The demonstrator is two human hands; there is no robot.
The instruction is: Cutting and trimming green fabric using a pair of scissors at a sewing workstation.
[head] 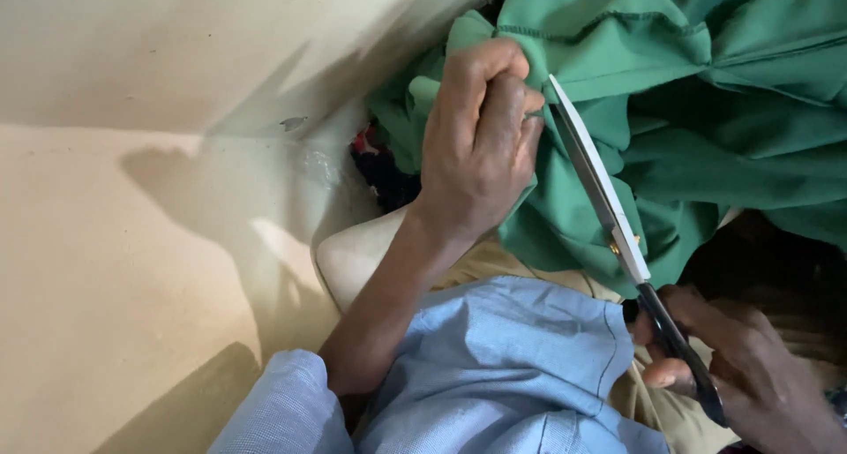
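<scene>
Gripping a bunched fold of green fabric (pixel 697 127), the left hand (pixel 476 145) is closed tight, its fingers curled over the cloth near the upper middle of the view; this pinch appears to keep the material taut beside the blades. The right hand (pixel 750 375), at the lower right, is closed around the dark handles of a pair of scissors (pixel 609 207), fingers through or around the loops, though the exact finger placement is partly hidden. The long pale blades run diagonally up and to the left, their tip lying just beside the knuckles of the left hand and against the fabric edge, seemingly so that the cut falls where the cloth is stretched. Whether the blades are parted cannot be told. The fabric is heaped across the upper right, draping down toward the person's lap. A light blue sleeve (pixel 494 366) covers the left arm. A cream wall (pixel 176 48) fills the left side.
</scene>
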